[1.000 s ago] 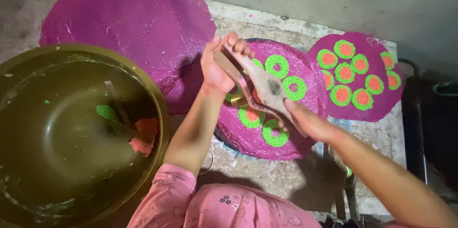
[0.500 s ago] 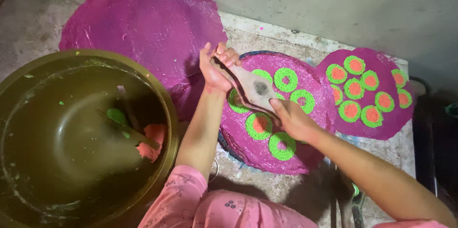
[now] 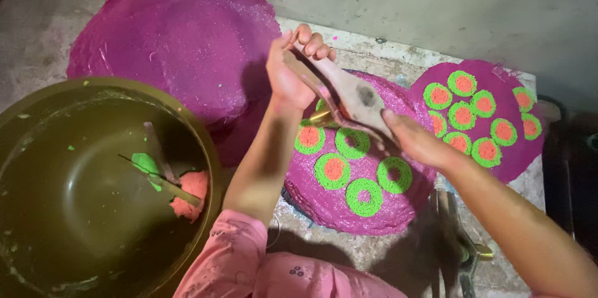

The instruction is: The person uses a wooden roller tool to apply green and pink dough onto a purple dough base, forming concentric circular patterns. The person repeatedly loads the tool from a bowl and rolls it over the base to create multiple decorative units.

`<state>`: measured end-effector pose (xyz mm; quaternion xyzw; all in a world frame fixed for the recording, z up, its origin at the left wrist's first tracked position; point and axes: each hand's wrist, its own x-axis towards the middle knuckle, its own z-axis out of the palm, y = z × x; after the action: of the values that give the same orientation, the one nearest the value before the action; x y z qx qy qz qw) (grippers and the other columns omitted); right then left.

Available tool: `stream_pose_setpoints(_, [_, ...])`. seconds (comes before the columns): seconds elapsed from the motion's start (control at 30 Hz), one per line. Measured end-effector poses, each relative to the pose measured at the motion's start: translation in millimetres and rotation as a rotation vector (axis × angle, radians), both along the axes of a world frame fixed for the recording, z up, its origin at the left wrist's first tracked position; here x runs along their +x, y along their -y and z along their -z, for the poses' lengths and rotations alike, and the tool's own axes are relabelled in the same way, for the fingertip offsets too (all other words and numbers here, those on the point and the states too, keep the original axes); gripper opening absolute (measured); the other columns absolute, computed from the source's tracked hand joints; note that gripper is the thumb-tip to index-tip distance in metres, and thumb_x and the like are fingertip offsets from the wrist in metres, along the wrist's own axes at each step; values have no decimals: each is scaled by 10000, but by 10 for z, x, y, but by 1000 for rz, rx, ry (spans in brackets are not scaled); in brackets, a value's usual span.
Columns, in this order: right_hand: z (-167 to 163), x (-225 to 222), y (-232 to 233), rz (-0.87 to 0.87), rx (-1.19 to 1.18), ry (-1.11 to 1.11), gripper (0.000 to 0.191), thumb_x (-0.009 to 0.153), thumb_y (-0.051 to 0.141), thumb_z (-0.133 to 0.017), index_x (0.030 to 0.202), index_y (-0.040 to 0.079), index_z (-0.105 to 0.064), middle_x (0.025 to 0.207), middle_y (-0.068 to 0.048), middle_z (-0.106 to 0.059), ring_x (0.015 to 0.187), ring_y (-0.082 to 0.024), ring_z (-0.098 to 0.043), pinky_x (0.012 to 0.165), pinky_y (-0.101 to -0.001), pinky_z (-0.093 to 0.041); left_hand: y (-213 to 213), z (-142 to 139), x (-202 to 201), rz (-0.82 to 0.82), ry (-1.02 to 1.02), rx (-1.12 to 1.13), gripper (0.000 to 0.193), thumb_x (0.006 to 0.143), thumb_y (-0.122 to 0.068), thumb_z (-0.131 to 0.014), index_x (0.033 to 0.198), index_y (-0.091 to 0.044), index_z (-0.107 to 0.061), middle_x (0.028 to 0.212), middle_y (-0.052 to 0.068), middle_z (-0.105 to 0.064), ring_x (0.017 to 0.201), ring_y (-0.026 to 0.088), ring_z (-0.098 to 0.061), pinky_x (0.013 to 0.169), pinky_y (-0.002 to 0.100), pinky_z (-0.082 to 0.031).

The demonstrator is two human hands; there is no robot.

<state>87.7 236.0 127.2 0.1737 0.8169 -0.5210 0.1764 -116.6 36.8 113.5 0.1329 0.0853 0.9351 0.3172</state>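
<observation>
I see the wooden paddle [image 3: 355, 101] slanting from upper left to lower right, handle end up, over the magenta disc [image 3: 349, 204] with green rings. My left hand [image 3: 293, 73] is clenched around its handle; my right hand [image 3: 414, 139] lies flat with fingers released on its lower end. A finished disc [image 3: 498, 154] lies right, a brown basin [image 3: 81, 211] left, nothing between.

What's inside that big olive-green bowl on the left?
The olive-green bowl holds a lump of green paste and a lump of orange-pink paste, with a stick-like tool across them. Whatever lies under the lumps is hidden.
</observation>
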Motion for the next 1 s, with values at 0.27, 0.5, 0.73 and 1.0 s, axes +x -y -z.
stream_pose_setpoints(0.27, [51,-126,91,70,507,-78,664,1030,588,-302,953,30,-653,713,-152,-664,706,-290,-661,719,-473,-501,-441,345,-141,25,135,118,340,1001,-440,-445,781,-181,-438,699,-55,-395,666,128,-408,764,368,-417])
stream_pose_setpoints(0.5, [82,-165,-4,54,465,-6,694,1038,554,-305,913,-19,-675,712,-222,-673,719,-380,-687,745,-499,-510,-469,354,-157,28,194,47,391,983,-492,-445,737,-188,-433,643,-53,-372,611,135,-397,708,357,-403])
stream_pose_setpoints(0.73, [256,-203,130,63,378,-344,651,1056,538,-306,1008,-2,-667,694,-148,-634,677,-269,-616,682,-455,-481,-346,140,-169,4,63,51,360,990,-459,-450,782,-166,-457,657,-49,-389,620,130,-400,718,352,-404])
stream_pose_setpoints(1.0, [-72,549,-32,111,227,110,718,1042,571,-315,803,-18,-648,610,-94,-593,581,-260,-602,598,-423,-504,-376,251,495,89,279,58,235,973,-336,-451,826,-154,-462,711,-33,-416,695,129,-415,761,325,-409])
